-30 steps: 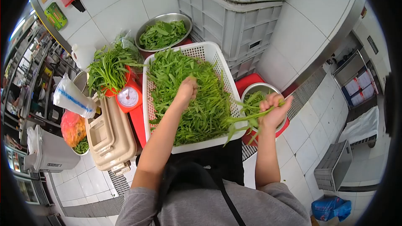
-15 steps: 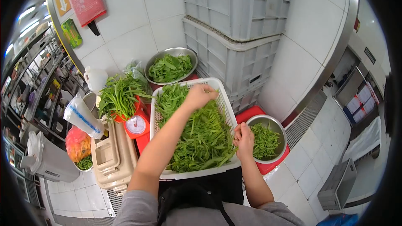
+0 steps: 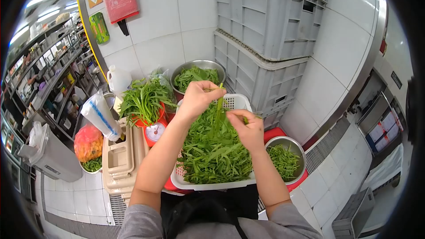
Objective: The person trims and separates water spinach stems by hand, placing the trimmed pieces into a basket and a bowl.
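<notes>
Above the basket's rim [image 3: 221, 186], left hand [image 3: 201, 99] pinches a stem [image 3: 220, 95] beside right hand [image 3: 247, 128].

White basket [image 3: 225, 186]: free air above its near half, between left forearm [image 3: 161, 161] and right forearm [image 3: 271, 179]
Left side: dial scale [image 3: 155, 132] bearing greens [image 3: 146, 102]
Far side: steel bowl [image 3: 222, 74], stacked grey crates [image 3: 265, 22]
Right side: second steel bowl [image 3: 303, 160]; tiled floor [image 3: 305, 199] beyond
</notes>
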`<state>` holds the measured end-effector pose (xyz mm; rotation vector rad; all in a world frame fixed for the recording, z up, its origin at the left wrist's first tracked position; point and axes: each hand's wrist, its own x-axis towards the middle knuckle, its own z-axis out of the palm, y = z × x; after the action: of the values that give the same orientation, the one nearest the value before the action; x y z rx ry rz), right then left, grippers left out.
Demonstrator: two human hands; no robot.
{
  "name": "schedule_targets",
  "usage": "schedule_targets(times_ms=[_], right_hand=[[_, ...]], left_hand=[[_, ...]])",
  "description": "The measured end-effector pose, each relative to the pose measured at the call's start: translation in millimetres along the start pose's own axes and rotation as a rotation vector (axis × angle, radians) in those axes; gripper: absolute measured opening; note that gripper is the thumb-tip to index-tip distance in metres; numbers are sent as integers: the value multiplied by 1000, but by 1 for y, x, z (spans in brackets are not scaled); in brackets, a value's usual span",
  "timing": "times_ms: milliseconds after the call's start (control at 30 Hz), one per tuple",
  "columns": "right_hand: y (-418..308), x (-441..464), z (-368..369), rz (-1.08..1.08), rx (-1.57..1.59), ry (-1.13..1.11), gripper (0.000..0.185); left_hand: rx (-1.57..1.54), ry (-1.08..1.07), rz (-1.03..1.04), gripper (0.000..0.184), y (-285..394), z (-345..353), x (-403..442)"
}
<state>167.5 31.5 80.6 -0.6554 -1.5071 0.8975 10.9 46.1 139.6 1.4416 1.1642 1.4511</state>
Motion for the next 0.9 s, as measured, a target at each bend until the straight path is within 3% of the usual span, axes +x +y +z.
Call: schedule_targets(times_ms=[133, 367, 433, 533, 633, 667, 700, 767, 900], right_hand=[[-4, -6, 16, 110, -301, -157, 18], [21, -11, 34, 138, 15, -104, 18], [33, -17, 32, 254, 233, -65, 18], [51, -34, 33, 343, 255, 20, 18], [62, -56, 26, 288, 271, 161, 16], [65, -63, 21, 250, 274, 217, 15], [67, -68, 14, 269, 382, 269, 14], [71, -66, -5, 296, 597, 364, 16], [78, -51, -28, 384, 855, 202, 31]], left_hand=[[-96, 107, 20, 12, -7, -1, -13], [-206, 285, 12, 11, -23, 2, -34], [-453, 321, -66, 11, -43, 7, -39], [-751, 340, -227, 15, -70, 15, -47], [-789, 474, -298, 13, -84, 25, -51], [-722, 663, -273, 12, -104, 8, -40], [-768, 697, -189, 16, -135, -22, -33], [-717, 637, -220, 17, -162, -61, -36], [-819, 597, -372, 12, -162, -67, -60]])
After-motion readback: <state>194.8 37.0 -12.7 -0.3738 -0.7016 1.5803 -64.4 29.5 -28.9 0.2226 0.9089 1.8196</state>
